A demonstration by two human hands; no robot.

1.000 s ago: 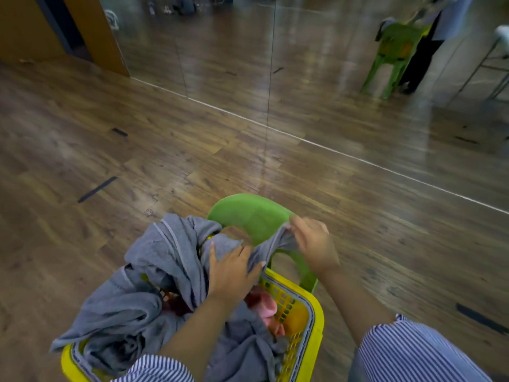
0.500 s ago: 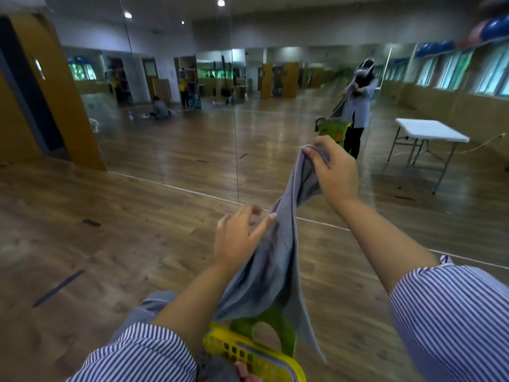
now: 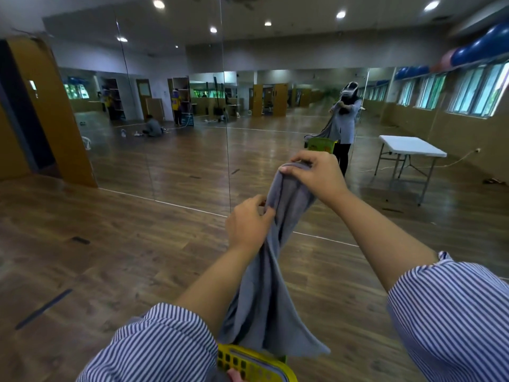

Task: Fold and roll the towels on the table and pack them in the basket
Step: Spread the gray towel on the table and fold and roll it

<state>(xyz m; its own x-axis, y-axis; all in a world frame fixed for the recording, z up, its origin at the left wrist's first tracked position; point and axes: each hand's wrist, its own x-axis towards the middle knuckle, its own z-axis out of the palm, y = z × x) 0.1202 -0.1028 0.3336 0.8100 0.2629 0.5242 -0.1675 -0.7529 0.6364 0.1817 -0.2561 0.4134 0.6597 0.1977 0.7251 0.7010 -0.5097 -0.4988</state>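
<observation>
A grey towel (image 3: pixel 271 285) hangs in the air in front of me, bunched into a long drape. My right hand (image 3: pixel 314 175) grips its top end, fingers curled over the cloth. Lower and to the left, my left hand (image 3: pixel 249 226) pinches the towel's left edge. The towel's bottom hangs down over the yellow basket (image 3: pixel 248 363), whose rim shows at the bottom edge of the view. Something pink peeks out inside the basket; the rest of its contents are hidden.
A mirrored wall (image 3: pixel 192 128) runs across the wooden floor ahead and reflects me and the room. A white folding table (image 3: pixel 411 146) stands at the right in the reflection. Other people are visible far back in the mirror.
My view has lifted from the basket to the room. My right hand raised the grey towel out of the basket, and my left hand closed on its edge.
</observation>
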